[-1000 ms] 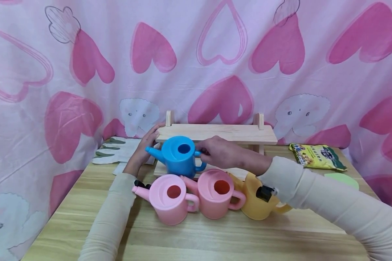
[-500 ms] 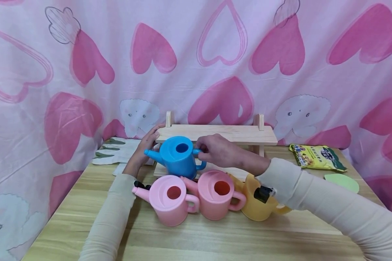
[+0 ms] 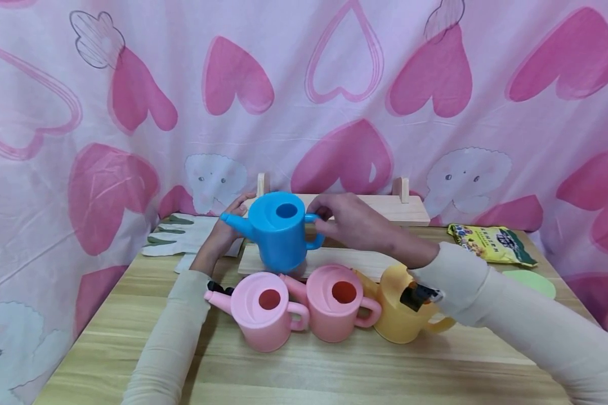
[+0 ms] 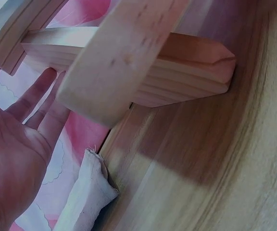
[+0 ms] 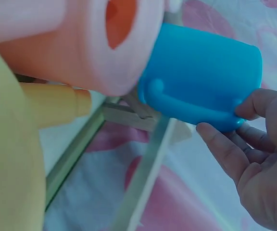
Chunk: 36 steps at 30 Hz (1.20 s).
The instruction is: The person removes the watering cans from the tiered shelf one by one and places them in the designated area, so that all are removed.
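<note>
In the head view my right hand (image 3: 352,222) pinches the top of the handle of a blue watering can (image 3: 281,239), also seen in the right wrist view (image 5: 201,72). The can is upright in front of the two-tier wooden shelf (image 3: 370,208), its spout pointing left, and partly covers both boards. My left hand (image 3: 228,225) is at the shelf's left end. In the left wrist view its fingers (image 4: 32,98) are fairly straight, with tips at the wood. Nearer stand a light pink watering can (image 3: 260,320), a darker pink one (image 3: 331,309) and a yellow one (image 3: 400,315), partly behind my right wrist.
White-and-green gloves (image 3: 182,236) lie left of the shelf. On the right are a yellow packet (image 3: 491,244) and a pale green flat piece (image 3: 532,283). A pink heart-print curtain (image 3: 304,112) hangs behind the wooden table (image 3: 304,377).
The blue watering can has risen with my right hand and now overlaps the upper board. My left hand and the three nearer cans have stayed put.
</note>
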{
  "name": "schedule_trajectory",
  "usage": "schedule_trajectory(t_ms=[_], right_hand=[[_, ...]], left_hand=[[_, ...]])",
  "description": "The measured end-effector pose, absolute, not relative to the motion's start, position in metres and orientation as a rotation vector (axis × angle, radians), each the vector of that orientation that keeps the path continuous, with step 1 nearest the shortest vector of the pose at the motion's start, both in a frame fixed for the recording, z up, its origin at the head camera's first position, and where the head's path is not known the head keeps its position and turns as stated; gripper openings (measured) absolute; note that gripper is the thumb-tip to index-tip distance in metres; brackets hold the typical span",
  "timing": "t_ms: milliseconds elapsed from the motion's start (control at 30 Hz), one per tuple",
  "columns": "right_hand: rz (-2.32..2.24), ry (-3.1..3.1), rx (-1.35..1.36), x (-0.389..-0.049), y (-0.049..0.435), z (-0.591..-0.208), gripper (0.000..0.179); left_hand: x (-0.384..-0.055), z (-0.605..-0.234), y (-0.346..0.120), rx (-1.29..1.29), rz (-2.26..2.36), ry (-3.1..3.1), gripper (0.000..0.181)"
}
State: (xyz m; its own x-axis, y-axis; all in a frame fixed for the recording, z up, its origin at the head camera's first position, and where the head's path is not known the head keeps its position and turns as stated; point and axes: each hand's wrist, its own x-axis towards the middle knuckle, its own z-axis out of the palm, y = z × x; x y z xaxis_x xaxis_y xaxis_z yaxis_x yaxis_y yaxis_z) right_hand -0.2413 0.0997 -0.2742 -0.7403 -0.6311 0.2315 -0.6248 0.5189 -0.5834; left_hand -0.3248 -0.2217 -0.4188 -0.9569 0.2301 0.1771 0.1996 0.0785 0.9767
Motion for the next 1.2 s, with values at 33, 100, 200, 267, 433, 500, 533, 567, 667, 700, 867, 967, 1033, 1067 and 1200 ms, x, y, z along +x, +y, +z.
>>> schedule_trajectory(t_ms=[33, 100, 200, 267, 433, 500, 533, 567, 667, 700, 867, 967, 1033, 1067, 1200], right_hand=[[-1.046, 2.749, -1.136, -0.24, 0.103, -0.272, 0.025], [-1.066, 2.774, -1.154, -0.237, 0.109, -0.267, 0.026], [-1.111, 2.793, -1.179, -0.234, 0.12, -0.26, 0.028], [-1.13, 2.809, -1.192, -0.233, 0.127, -0.256, 0.028], [-1.104, 2.899, -1.112, -0.23, 0.146, -0.246, 0.027], [-1.086, 2.934, -1.052, -0.228, 0.154, -0.242, 0.027], [-1.081, 2.947, -1.021, -0.226, 0.158, -0.241, 0.027], [-1.084, 2.954, -0.998, -0.223, 0.162, -0.239, 0.026], [-1.085, 2.989, -0.964, -0.216, 0.175, -0.237, 0.027], [-1.087, 3.001, -0.959, -0.214, 0.179, -0.237, 0.027], [-1.081, 3.092, -0.88, -0.205, 0.201, -0.241, 0.031], [-1.088, 3.14, -0.832, -0.2, 0.217, -0.246, 0.036], [-1.101, 3.161, -0.82, -0.197, 0.228, -0.249, 0.036], [-1.123, 3.163, -0.807, -0.196, 0.234, -0.251, 0.036], [-1.133, 3.202, -0.724, -0.189, 0.259, -0.257, 0.037]], left_hand=[[-0.324, -0.419, -0.222, 0.448, 2.068, 2.291, 0.047], [-0.324, -0.419, -0.221, 0.446, 2.068, 2.29, 0.049], [-0.323, -0.42, -0.222, 0.428, 2.083, 2.268, 0.053], [-0.322, -0.421, -0.223, 0.398, 2.095, 2.252, 0.055], [-0.322, -0.423, -0.223, 0.379, 2.121, 2.226, 0.058], [-0.323, -0.423, -0.222, 0.406, 2.138, 2.212, 0.055], [-0.324, -0.423, -0.221, 0.414, 2.141, 2.211, 0.054], [-0.324, -0.423, -0.221, 0.417, 2.141, 2.213, 0.052], [-0.325, -0.422, -0.22, 0.419, 2.157, 2.202, 0.049], [-0.325, -0.422, -0.22, 0.412, 2.159, 2.202, 0.048], [-0.326, -0.423, -0.221, 0.424, 2.173, 2.199, 0.047], [-0.328, -0.425, -0.221, 0.438, 2.17, 2.204, 0.045], [-0.329, -0.426, -0.221, 0.442, 2.174, 2.201, 0.045], [-0.329, -0.426, -0.222, 0.444, 2.173, 2.203, 0.045], [-0.329, -0.426, -0.221, 0.445, 2.168, 2.218, 0.047]])
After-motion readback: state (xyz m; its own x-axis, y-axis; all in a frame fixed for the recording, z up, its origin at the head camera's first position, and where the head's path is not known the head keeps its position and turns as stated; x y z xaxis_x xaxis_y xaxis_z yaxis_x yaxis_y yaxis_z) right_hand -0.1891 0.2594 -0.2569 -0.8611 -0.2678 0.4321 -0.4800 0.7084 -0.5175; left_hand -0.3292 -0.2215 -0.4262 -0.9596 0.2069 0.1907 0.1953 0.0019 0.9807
